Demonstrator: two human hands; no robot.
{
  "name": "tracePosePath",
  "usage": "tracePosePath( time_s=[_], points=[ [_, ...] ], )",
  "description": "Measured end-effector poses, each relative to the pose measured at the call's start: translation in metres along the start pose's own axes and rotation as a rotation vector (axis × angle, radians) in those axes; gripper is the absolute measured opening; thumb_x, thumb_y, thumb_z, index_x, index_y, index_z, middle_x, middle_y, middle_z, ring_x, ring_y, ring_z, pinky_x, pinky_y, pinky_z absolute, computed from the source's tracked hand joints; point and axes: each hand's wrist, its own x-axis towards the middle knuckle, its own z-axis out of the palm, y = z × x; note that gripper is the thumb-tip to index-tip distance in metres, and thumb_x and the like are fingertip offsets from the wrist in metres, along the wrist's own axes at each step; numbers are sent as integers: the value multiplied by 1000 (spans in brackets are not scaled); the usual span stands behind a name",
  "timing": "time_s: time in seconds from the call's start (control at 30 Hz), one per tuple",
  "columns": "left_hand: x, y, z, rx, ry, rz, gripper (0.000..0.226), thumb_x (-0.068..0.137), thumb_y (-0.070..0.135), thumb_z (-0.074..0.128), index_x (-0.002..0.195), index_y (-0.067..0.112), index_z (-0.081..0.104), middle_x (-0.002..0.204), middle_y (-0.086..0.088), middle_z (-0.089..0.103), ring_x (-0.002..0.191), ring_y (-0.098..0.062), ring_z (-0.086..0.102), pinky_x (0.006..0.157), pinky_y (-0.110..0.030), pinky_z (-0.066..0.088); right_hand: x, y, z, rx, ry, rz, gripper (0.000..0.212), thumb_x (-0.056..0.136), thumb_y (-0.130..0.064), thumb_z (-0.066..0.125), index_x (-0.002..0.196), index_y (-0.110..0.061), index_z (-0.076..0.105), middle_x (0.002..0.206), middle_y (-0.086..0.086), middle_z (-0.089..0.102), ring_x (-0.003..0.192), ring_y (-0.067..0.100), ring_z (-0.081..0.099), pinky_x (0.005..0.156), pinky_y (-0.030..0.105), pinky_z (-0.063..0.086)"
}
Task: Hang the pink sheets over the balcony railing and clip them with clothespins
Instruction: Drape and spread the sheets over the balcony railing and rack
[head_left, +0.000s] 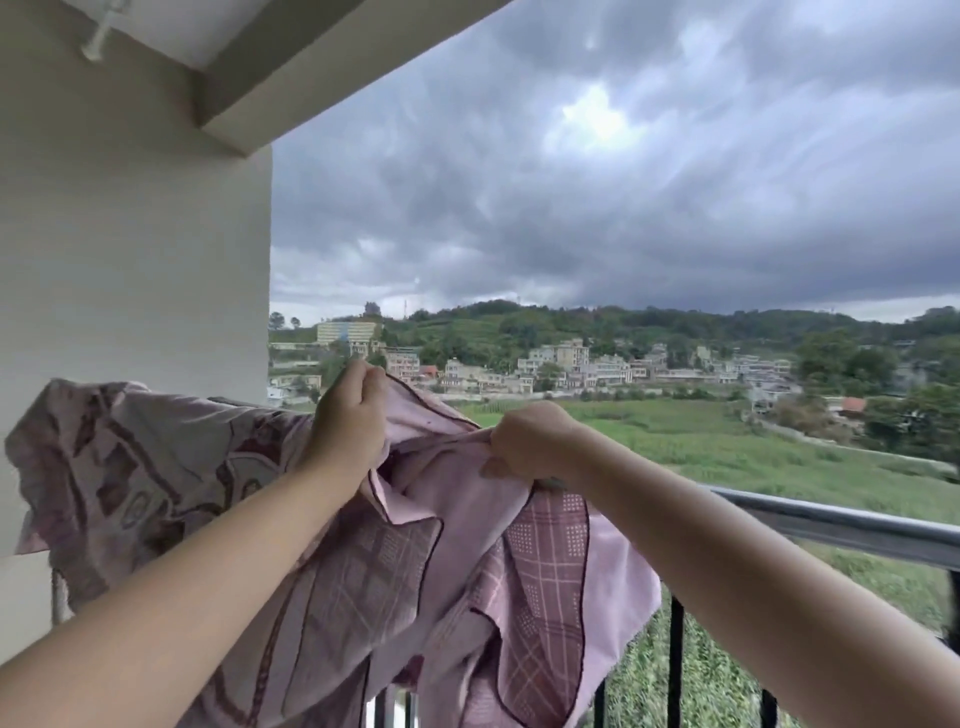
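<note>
A pink sheet (467, 561) with plaid patches and dark piping hangs bunched in front of me, above the balcony railing (852, 530). My left hand (350, 415) pinches its upper edge, raised a little higher than the other. My right hand (530, 441) grips a fold of the same edge just to the right. A second pink patterned sheet (140, 467) lies draped over the railing at the left, beside the wall. No clothespins are in sight.
A cream wall and column (135, 260) close off the left side under a ceiling beam. The metal rail runs bare to the right, with black vertical bars (675, 660) below it. Beyond lie green fields, houses and dark clouds.
</note>
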Motion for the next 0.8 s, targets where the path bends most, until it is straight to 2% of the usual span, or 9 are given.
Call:
tracePosePath(
  time_s=[0.1,0.17,0.2,0.33,0.4,0.5,0.57,0.67,0.8],
  points=[
    [3,-2,-7,-84,-180,-148,23,95,28,40,96,10,54,81,-9,56,56,-15,40,47,-24,34,11,7,-9,52,-69,26,43,93,-37,40,99,0,61,64,5,45,58,22,45,51,27,38],
    [9,-7,-12,98,-339,-146,53,86,38,55,125,4,42,124,-16,52,83,-18,52,61,-18,41,20,9,-11,58,-113,53,38,93,-25,39,96,4,63,58,5,45,48,18,35,45,25,31],
    [11,-10,-14,296,-428,-108,69,79,44,62,130,6,35,130,-13,49,95,-20,51,68,-19,40,23,10,-11,59,-142,63,36,92,-21,39,96,5,64,60,7,50,48,18,34,46,27,32],
    [6,-25,5,919,-702,61,106,64,61,67,142,19,9,102,-4,59,82,-20,55,64,-26,40,29,15,-4,98,-108,94,35,92,-17,37,100,6,63,80,19,60,57,22,39,47,27,34],
    [6,-34,26,982,-658,83,111,66,61,65,144,19,-2,117,-10,59,101,-27,57,75,-32,45,34,21,0,70,-30,105,30,91,-15,40,99,2,63,86,18,62,64,23,45,44,24,32],
    [14,-44,52,929,-582,5,95,72,52,64,141,10,13,124,-14,55,109,-30,55,79,-34,45,48,37,-2,16,43,110,22,83,-16,53,96,-3,65,92,14,66,69,22,48,56,26,42],
    [24,-47,60,941,-595,-1,59,75,40,64,117,6,39,114,-14,59,102,-29,57,75,-32,43,60,45,-5,15,47,104,20,79,-15,58,95,-6,65,83,9,64,69,23,48,54,26,41],
    [41,-48,55,972,-687,66,20,78,24,60,83,15,43,100,-11,60,91,-26,57,71,-29,41,73,48,-3,106,44,105,23,84,-15,52,97,-1,64,63,6,51,67,22,46,45,25,34],
    [62,-50,36,728,-550,12,20,81,10,54,101,11,56,87,-5,56,74,-18,52,49,-21,35,73,51,4,574,-289,-13,49,90,-44,42,88,1,62,67,7,60,51,15,55,42,18,46]
  ],
)
